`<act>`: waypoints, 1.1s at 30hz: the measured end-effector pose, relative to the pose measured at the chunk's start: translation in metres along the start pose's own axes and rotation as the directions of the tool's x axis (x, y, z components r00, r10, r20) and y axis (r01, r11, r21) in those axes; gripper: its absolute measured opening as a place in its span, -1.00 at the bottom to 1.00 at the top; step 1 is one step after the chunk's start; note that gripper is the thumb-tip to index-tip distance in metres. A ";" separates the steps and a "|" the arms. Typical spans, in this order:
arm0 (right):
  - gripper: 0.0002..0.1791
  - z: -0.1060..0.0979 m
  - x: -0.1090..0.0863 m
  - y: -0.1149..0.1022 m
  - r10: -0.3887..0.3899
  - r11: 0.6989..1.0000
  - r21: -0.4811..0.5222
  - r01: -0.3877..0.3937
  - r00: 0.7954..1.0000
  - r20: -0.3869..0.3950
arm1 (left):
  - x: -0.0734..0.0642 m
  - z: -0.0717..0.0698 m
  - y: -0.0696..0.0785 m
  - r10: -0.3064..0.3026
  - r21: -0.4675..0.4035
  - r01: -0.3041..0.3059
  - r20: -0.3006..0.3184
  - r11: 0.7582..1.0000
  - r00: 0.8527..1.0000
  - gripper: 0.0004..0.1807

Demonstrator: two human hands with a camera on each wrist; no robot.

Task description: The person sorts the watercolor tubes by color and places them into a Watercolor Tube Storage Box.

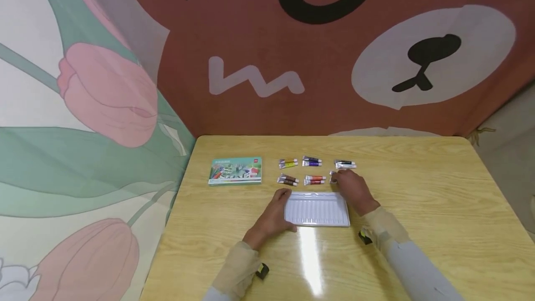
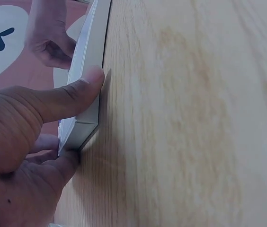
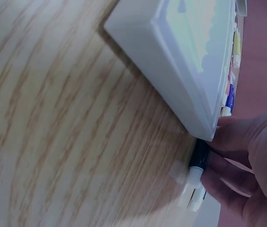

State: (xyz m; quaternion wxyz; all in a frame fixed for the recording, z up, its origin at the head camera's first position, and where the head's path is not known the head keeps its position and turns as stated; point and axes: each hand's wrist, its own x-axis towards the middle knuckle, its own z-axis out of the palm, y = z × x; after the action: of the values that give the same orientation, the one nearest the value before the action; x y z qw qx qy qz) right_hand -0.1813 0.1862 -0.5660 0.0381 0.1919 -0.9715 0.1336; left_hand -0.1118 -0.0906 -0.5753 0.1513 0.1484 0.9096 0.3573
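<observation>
Sleeves [image 1: 420, 264] lie nearest, cut off below. Left hand [image 1: 271, 217] grips the tray [image 1: 317, 209] at one end, thumb on its near edge, fingers on its far one. Right hand [image 1: 353, 188], just past the tray's far right corner, curls in what looks like a narrow pinch on a dark tube [image 3: 200, 154]. A light, low pinch should serve best, with the tube level and the fingers clear of the tube pair [image 1: 344, 162] just beyond them. Knuckles hide most of the dark tube from the head view; its label and exact colour can't be made out.
</observation>
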 end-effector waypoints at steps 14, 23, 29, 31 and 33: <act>-0.84 0.002 -0.001 -0.008 -0.033 0.999 -0.025 0.032 0.999 -0.015 | -0.002 0.003 -0.002 0.014 0.048 -0.014 0.000 0.999 1.000 0.25; -0.85 -0.014 -0.007 -0.054 0.100 0.936 0.337 -0.099 0.995 0.016 | -0.004 0.003 -0.007 0.043 -0.013 -0.043 -0.036 0.999 0.998 0.24; -0.86 -0.007 -0.014 -0.101 0.129 0.864 0.482 -0.143 0.990 0.062 | -0.004 0.003 -0.011 0.082 -0.031 -0.084 -0.074 0.996 0.994 0.24; -0.88 -0.001 -0.015 -0.114 0.144 0.859 0.490 -0.151 0.988 0.051 | -0.004 0.002 -0.011 0.095 -0.030 -0.098 -0.084 0.995 0.992 0.24; -0.89 0.006 -0.015 -0.124 0.162 0.857 0.490 -0.159 0.986 0.038 | -0.004 0.002 -0.011 0.110 -0.036 -0.113 -0.092 0.993 0.990 0.22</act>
State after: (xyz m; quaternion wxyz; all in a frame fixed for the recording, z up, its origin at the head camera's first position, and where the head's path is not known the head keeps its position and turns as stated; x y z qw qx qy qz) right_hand -0.1196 0.0796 -0.5430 -0.0210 0.1134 -0.9182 0.3790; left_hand -0.1096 -0.0982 -0.5838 0.0931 0.1796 0.8983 0.3901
